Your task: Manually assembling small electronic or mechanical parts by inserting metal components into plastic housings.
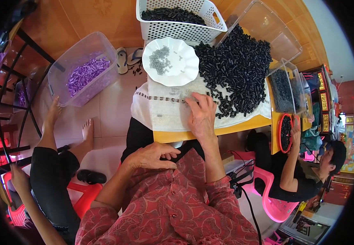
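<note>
My right hand (202,115) rests on a white cloth (166,114), palm down, its fingers bent and spread. The fingertips reach the band of small clear pieces (176,93) and the edge of a big heap of short black tube-like pieces (242,65). Whether a piece sits under the fingers is hidden. My left hand (156,156) lies at my lap below the table edge, fingers loosely curled with a gap to the thumb and nothing visible in it. Beyond the cloth's middle stands a white scalloped plate (188,67) with small clear grey pieces on it.
A white perforated basket (181,32) of black pieces stands at the back. Clear bins (285,69) and a red round tray (280,132) are at right, near a seated person (295,175). On the left floor, a clear tub (58,87) holds purple pieces beside another person's legs (48,167).
</note>
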A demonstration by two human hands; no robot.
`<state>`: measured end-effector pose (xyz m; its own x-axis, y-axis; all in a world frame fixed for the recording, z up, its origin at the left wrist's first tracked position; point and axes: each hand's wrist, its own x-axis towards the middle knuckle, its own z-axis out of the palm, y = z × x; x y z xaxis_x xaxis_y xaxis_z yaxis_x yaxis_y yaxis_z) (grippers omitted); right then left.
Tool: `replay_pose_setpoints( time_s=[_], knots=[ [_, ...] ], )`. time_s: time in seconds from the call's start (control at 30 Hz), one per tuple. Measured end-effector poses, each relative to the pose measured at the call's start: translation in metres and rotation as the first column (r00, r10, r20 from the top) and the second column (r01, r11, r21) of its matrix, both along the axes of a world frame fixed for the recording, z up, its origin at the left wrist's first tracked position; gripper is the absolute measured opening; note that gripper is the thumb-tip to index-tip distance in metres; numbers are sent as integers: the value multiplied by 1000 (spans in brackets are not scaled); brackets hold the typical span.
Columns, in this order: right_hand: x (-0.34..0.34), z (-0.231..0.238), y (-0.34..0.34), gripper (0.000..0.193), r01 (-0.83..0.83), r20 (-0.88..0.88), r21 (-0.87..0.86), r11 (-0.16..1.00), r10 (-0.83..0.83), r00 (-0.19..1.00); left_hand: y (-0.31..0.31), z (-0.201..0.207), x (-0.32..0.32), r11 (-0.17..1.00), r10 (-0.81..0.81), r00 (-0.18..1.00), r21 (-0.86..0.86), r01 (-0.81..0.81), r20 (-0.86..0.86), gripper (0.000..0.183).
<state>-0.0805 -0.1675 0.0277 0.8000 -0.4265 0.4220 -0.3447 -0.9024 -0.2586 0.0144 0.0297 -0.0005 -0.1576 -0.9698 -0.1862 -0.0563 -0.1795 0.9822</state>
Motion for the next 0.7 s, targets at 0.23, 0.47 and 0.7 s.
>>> replay_pose_setpoints(
  time_s=[0.23,0.47,0.7],
  knots=[
    [-25,2,2,34,75,117,6,997,-75,990,1,1,0,1000,4,1000,7,-4,-15,54],
    [-52,-6,-6,20,150,218,77,986,-164,962,2,3,1,998,-36,999,41,38,-36,50],
    [-42,-9,-33,17,249,238,85,965,-262,935,1,6,1,985,-76,926,118,128,-368,49]
  ],
)
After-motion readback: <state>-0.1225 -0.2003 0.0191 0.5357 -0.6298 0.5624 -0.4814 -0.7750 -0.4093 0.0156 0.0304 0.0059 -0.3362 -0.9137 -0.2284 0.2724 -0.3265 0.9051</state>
